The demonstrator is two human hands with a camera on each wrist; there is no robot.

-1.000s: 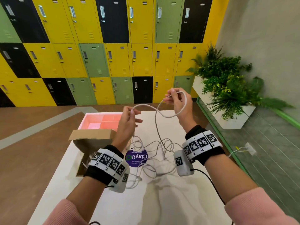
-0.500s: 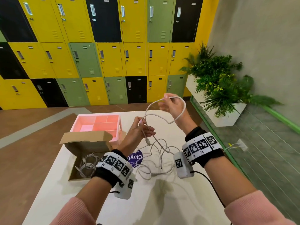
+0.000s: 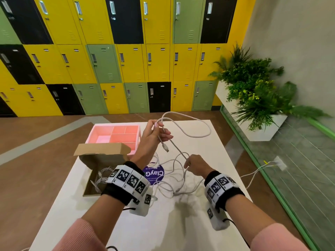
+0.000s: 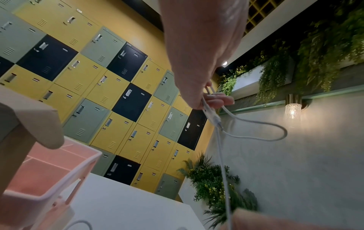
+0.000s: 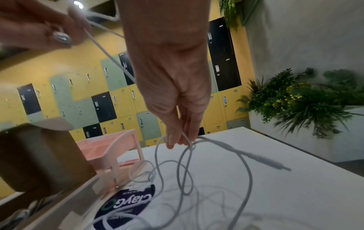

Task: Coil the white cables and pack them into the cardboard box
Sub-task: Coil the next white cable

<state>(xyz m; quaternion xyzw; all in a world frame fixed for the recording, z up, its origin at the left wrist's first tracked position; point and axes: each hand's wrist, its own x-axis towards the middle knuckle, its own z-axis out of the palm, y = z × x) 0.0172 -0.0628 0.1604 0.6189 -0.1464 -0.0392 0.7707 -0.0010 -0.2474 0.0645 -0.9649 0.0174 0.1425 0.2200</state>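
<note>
My left hand (image 3: 159, 132) is raised above the table and pinches a white cable (image 3: 203, 134). One loop arcs out to the right and its plug end (image 3: 165, 148) dangles below my fingers. In the left wrist view my left hand (image 4: 206, 99) holds two strands of that cable (image 4: 275, 137). Lower and to the right, my right hand (image 3: 187, 164) pinches the same cable (image 5: 155, 155) between its fingertips (image 5: 173, 140). More white cables (image 3: 174, 185) lie tangled on the table. The open cardboard box (image 3: 101, 158) at the left holds coiled cables (image 3: 101, 178).
A pink divided tray (image 3: 116, 133) stands behind the box on the white table (image 3: 190, 225). A purple round sticker (image 3: 154, 175) lies under the tangle. A planter (image 3: 253, 98) and a glass partition are to the right. Lockers fill the back wall.
My right hand came down from the raised loop to the cable near the table. My left hand rose and now holds the loop alone. The head view shifted.
</note>
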